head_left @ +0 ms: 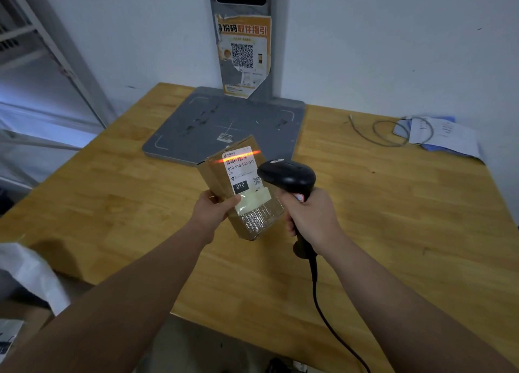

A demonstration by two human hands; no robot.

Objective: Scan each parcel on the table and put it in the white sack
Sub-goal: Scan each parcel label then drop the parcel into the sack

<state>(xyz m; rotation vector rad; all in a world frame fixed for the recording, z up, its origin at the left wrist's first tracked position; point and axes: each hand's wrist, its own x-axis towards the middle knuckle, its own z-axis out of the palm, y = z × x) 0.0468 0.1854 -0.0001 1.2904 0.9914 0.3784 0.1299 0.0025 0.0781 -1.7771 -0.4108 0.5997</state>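
My left hand (214,208) grips a small cardboard parcel (244,193) by its left side and holds it tilted above the wooden table (393,218). A white shipping label faces up on the parcel. My right hand (311,218) grips the handle of a black corded barcode scanner (286,174), whose head points at the label. An orange-red scan line lies across the barcode at the top of the label. The white sack (31,274) shows at the lower left, beside the table's edge.
A grey scanning pad (196,131) with an upright post and a torn orange QR poster (243,55) stands at the back of the table. A coiled grey cable (393,131) and papers (443,135) lie at the back right. Metal shelving (42,64) stands on the left.
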